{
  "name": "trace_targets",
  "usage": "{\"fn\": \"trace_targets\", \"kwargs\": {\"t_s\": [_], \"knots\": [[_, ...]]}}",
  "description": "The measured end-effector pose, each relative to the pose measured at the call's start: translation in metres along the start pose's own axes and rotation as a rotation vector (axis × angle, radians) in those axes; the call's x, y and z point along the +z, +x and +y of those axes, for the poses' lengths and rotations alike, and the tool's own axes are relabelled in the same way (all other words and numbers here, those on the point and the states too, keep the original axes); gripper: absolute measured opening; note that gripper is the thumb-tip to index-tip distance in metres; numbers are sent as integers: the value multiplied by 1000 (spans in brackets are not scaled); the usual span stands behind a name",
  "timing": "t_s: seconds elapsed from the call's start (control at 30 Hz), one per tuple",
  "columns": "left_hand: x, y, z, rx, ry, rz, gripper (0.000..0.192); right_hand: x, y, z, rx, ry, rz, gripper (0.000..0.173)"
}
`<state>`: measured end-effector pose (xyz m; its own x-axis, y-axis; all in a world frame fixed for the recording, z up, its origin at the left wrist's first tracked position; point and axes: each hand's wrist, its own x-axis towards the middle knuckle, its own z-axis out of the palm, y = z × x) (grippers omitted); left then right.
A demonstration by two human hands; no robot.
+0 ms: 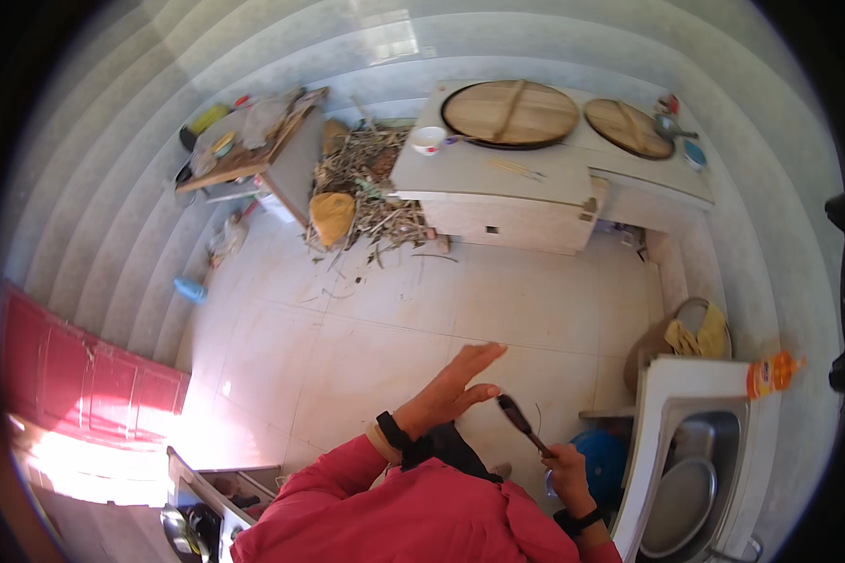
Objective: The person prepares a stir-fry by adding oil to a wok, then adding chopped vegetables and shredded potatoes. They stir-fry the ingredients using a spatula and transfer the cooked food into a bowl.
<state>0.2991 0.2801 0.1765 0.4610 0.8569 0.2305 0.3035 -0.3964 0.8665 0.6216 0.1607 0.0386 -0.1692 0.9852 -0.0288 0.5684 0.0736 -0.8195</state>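
My left hand (458, 387) reaches forward over the tiled floor, fingers and thumb apart, holding nothing. My right hand (567, 468) is at the lower right, closed on one end of a slim dark object (524, 424) that looks like a utensil or brush; its exact kind cannot be told. The far end of this object points up and left, close to my left thumb; whether they touch is unclear. Just right of my right hand, a blue round thing (597, 464) stands beneath the counter.
A steel sink (711, 429) holding a metal basin (678, 507) is at right, by an orange bottle (771, 375). Ahead is a stove counter (458, 172) with wooden lids, a bowl (429, 140) and chopsticks. Firewood (366, 169) lies left of it, near a cluttered wooden table (253, 162).
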Motion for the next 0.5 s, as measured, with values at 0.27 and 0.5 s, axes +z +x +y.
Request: {"fn": "trace_targets", "kwargs": {"t_s": [0.27,0.5], "knots": [[-131,-99,-111,-373,235,-25,42,131,201,-76,-480,-383,-394,6],[-279,-178,-181,-615,161,300,28,296,395,-220,-922,-587,-667,19]]}}
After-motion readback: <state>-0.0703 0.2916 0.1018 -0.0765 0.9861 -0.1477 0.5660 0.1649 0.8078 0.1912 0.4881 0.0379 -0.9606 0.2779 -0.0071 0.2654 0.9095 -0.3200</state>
